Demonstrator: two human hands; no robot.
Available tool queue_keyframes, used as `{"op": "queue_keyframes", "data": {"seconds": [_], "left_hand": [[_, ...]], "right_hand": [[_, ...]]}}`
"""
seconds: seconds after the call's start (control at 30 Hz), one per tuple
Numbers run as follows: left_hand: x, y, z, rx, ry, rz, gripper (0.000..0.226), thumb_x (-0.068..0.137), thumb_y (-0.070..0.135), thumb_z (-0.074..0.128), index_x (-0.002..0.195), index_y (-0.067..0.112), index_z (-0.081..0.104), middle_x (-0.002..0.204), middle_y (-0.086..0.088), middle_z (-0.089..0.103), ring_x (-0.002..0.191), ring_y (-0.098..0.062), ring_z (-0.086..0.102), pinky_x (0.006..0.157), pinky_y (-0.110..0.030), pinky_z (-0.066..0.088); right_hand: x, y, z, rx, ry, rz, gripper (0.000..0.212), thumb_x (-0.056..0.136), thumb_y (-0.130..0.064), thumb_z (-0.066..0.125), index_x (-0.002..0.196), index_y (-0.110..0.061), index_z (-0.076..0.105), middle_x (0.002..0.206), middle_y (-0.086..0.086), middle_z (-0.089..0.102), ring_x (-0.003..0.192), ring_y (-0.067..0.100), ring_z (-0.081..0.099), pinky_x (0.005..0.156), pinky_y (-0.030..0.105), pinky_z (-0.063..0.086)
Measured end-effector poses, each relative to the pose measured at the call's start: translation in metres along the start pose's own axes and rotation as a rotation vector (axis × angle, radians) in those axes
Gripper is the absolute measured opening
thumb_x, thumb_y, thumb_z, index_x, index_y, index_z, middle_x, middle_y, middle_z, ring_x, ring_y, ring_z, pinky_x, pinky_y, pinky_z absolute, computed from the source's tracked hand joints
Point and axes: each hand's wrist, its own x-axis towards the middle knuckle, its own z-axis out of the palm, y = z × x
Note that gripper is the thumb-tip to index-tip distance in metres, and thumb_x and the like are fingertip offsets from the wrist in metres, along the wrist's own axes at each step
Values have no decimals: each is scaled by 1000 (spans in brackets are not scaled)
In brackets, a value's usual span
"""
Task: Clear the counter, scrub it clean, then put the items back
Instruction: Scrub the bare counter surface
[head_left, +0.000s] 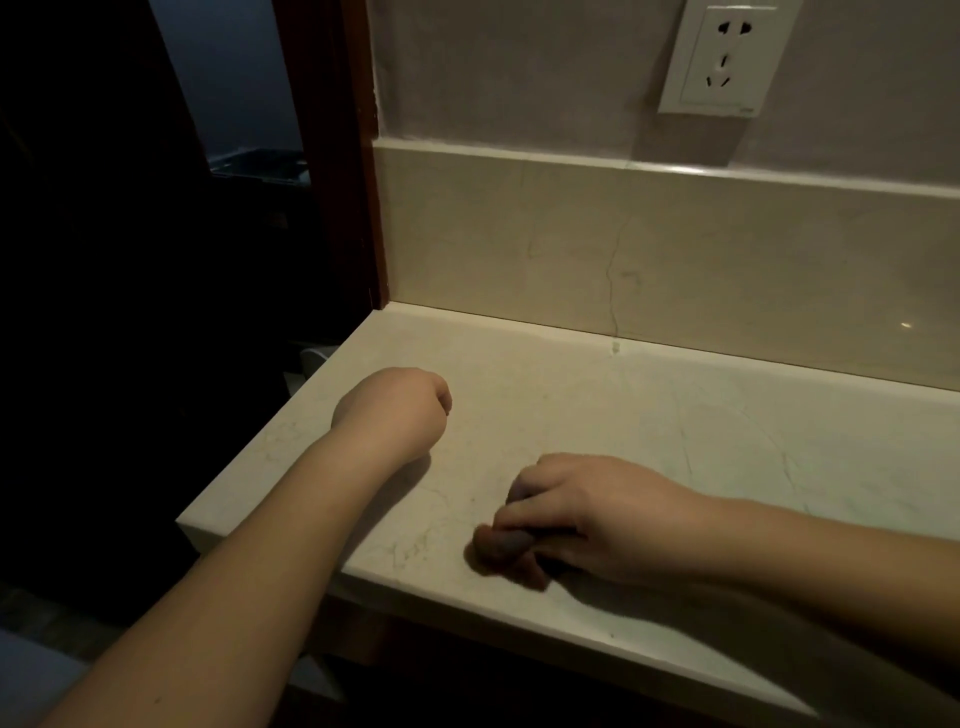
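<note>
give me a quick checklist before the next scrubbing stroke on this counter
1. Scrubber in hand: ok. The right hand grips a dark scrubbing pad.
2. Pad on the surface: ok. It sits against the counter near the front edge.
3. Path cleared: ok. No items stand on the visible counter.
4. Left hand out of the way: ok. It rests as a fist on the counter, apart from the pad.
5. Wall socket safe from water: cannot tell. It sits high above the backsplash; wetness is not visible.
6. Counter already clean: cannot tell. The light is dim.
</note>
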Motion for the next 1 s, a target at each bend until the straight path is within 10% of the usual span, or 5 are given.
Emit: {"op": "queue_keyframes", "data": {"seconds": [0.3, 0.7, 1.0], "left_hand": [[2, 3, 0, -6, -2, -25, 43, 89, 0, 47, 113, 29, 67, 116, -2, 63, 102, -25, 58, 90, -42, 53], [-5, 0, 6, 56, 38, 42, 42, 85, 2, 42, 106, 31, 64, 110, 0, 62, 96, -25, 57, 83, -37, 52], [-24, 21, 12, 211, 25, 142, 34, 96, 29, 35, 125, 22, 52, 128, -3, 52, 116, -25, 43, 91, -38, 36]], "right_hand": [[58, 74, -17, -36, 185, 379, 28, 92, -25, 55, 119, -24, 64, 114, -1, 60, 107, 19, 54, 87, 32, 43], [-13, -5, -12, 150, -134, -3, 29, 94, -23, 57, 122, -23, 62, 116, -5, 59, 105, 5, 51, 91, 20, 42], [-13, 125, -54, -29, 268, 692, 28, 93, -28, 57, 120, -22, 63, 106, 1, 60, 94, 18, 52, 72, 27, 33]]}}
